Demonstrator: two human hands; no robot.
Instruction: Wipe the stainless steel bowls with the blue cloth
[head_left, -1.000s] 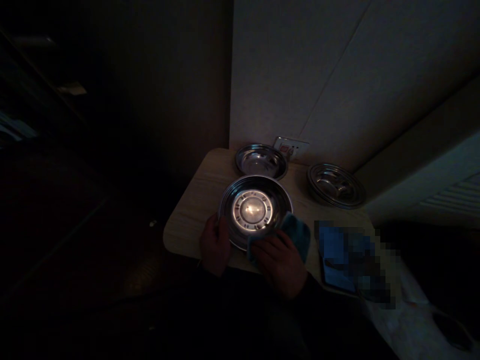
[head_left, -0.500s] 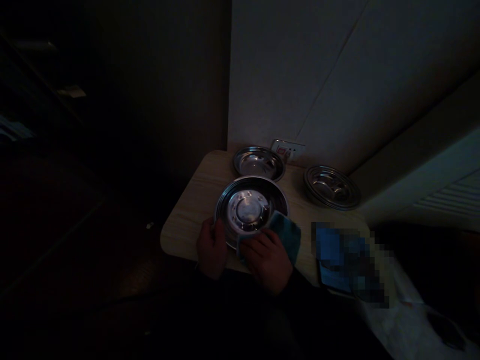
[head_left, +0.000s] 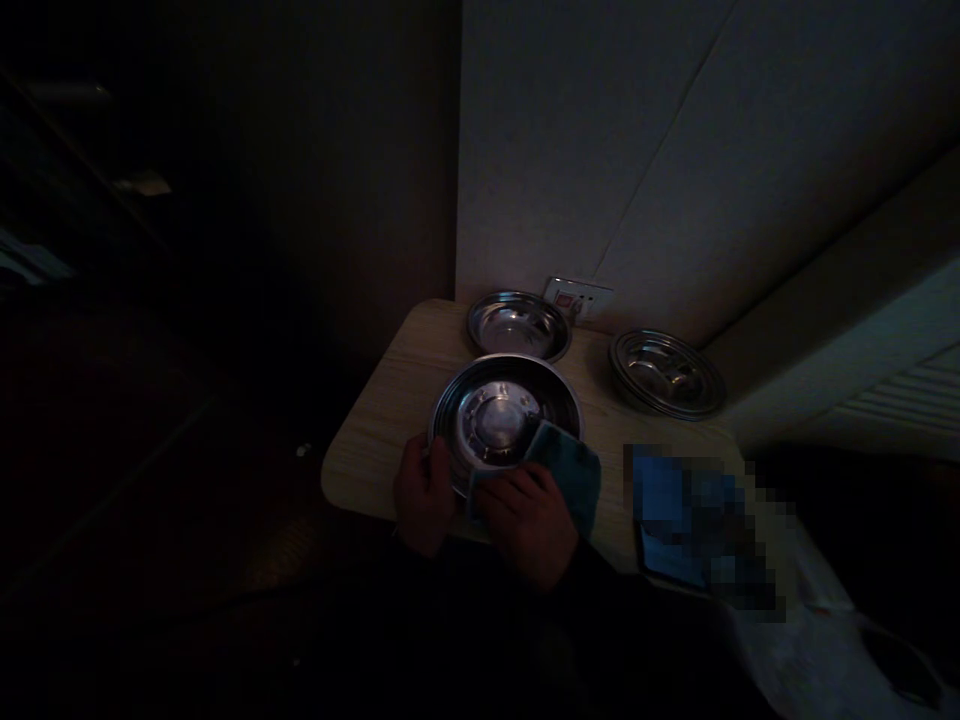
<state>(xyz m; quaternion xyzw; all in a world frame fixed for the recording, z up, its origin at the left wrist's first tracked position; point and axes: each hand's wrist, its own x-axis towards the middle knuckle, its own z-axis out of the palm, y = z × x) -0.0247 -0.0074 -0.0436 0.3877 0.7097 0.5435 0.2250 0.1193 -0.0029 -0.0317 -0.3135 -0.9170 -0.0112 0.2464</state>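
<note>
A shiny steel basin (head_left: 499, 415) tilts slightly toward me at the table's near side. My left hand (head_left: 424, 497) grips its near left rim, thumb on the inside. In my right hand (head_left: 529, 520) is a teal cloth (head_left: 574, 475), pressed over the near rim with the fingers bent on it. Part of the cloth spreads out to the right of the basin. The near edge of the basin is hidden behind the hand and cloth. Dim light blurs the fine detail.
Another steel basin (head_left: 517, 328) sits behind, close to a wall socket (head_left: 577, 298). Several stacked steel basins (head_left: 666, 375) stand at the back right. A pixelated, bluish object (head_left: 675, 510) lies on the pale wooden table (head_left: 367, 430) at right. The wall rises directly behind.
My right hand and the cloth have shifted slightly left along the near rim. My left hand keeps its grip in nearly the same place.
</note>
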